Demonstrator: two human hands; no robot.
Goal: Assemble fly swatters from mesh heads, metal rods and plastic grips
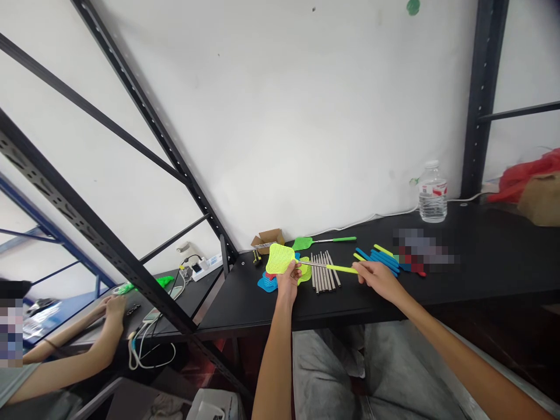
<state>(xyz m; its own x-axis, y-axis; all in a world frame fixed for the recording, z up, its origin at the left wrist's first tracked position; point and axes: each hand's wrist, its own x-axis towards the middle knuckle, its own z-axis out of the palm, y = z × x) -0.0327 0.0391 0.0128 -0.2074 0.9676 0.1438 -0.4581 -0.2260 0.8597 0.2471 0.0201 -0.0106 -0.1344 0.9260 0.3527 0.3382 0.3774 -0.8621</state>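
A yellow fly swatter [281, 258] with a perforated head and metal shaft is held level above the black table. My left hand [289, 279] pinches it where the head meets the shaft. At the other end, my right hand [375, 276] grips the yellow handle. Beneath the shaft lies a row of metal rods [321, 277]. Loose blue swatter heads [268, 283] and yellow ones [305, 271] are partly hidden behind my left hand. Blue handles [381, 261], with some yellow ones among them, lie beyond my right hand. A green fly swatter [303, 243] rests at the back.
Near the wall stand a small cardboard box [268, 239] and a water bottle [433, 192]. Black metal posts [175, 163] slant at the left. A co-worker's hands [112, 306] are at the adjoining table, beside a power strip [206, 267] and cables. Red cloth [529, 175] lies far right.
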